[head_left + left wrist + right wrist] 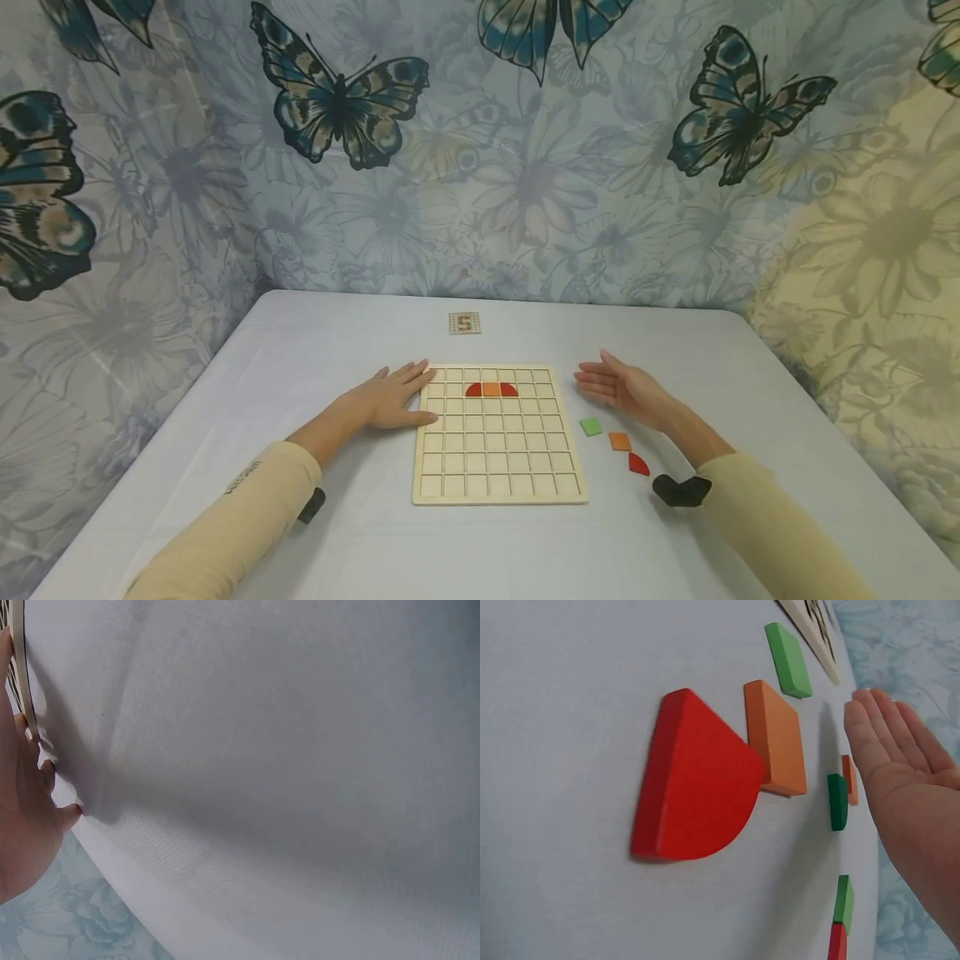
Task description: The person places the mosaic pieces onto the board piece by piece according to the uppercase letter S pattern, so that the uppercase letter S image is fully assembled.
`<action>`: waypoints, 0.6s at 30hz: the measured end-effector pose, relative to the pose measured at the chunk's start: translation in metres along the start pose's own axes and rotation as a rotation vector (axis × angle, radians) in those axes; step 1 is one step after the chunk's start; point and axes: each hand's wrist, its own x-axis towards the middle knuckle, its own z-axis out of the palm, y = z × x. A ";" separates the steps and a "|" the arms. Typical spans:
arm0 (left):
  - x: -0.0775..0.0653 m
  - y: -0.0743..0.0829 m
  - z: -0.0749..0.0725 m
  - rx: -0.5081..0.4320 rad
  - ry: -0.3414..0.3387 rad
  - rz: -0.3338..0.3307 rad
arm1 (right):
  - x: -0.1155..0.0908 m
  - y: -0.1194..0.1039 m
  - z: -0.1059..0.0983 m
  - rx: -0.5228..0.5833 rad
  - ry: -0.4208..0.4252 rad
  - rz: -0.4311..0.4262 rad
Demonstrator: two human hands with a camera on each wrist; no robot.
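Pos.: pale wooden grid board [497,462] lies flat, lower ctr. of head frame, on white cloth-covered table [360,533]. In its second row from top, side by side: red quarter-round tile [474,390], orange square tile [491,389], second red quarter-round tile [509,390]. Loose to right of board: light-green square tile [591,427], loose orange square tile [620,442], loose red quarter-round tile [638,464].

Hands: L hand [393,400] rests on board's left edge, fingers extended, not grasping. R hand [628,392], right of ctr., is released: fingers straight, nothing held.

Step in hand (judged): bracing board w/ L hand, R hand near loose tiles. Rec.: keep L-hand pressure light & steady so board doesn't skid on cloth; keep fingertips off cells in use. Lift any tile by its sides; match corner to cell corner, then press flush. Quarter-rounds need orientation check 1st.

Views: head only shows board layout plus small gridded card [465,323], upper ctr. R-wrist view adds tile thickness, plus pcs. not visible in head view: dark-green round-edged tile [838,802], right of frame; light-green piece [844,900] touching red piece [838,943], lower right. L-wrist view: board rim & fingers, upper left; cells barely visible.
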 end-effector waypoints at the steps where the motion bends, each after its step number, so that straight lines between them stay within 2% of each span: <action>1: 0.000 0.000 0.000 -0.001 -0.001 -0.001 | -0.001 0.001 0.000 -0.007 0.007 0.005; 11: 0.000 0.000 0.001 -0.002 0.009 0.009 | -0.010 0.008 0.001 -0.111 -0.040 0.009; 18: 0.001 -0.001 0.002 0.002 0.008 0.005 | -0.017 0.012 0.002 -0.289 -0.035 0.005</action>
